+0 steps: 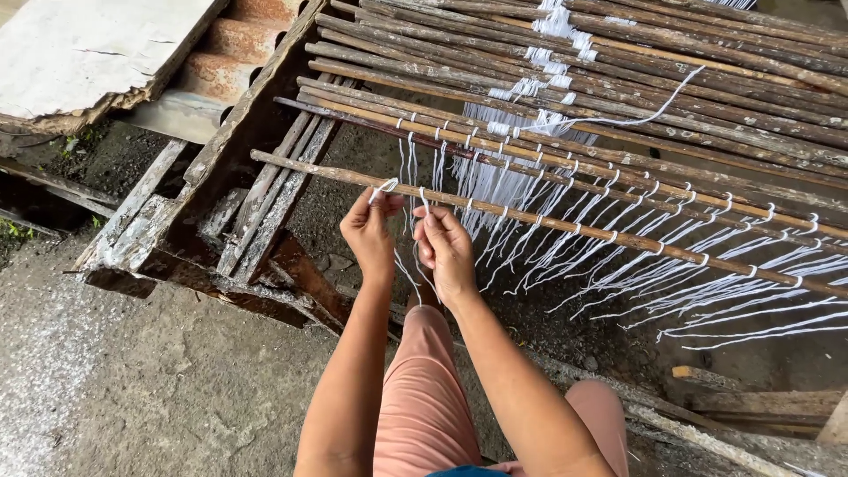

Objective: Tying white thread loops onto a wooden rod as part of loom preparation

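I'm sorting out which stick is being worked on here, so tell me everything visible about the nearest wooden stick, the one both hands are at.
The nearest wooden stick is thin, brown, rough and slightly crooked. It lies almost level, slanting down toward the right, frontmost in a row of similar sticks resting on a weathered wooden frame. White strings are knotted along it at intervals, their loose ends hanging below. The left hand pinches a white string at it, and the right hand holds strands just beneath it.
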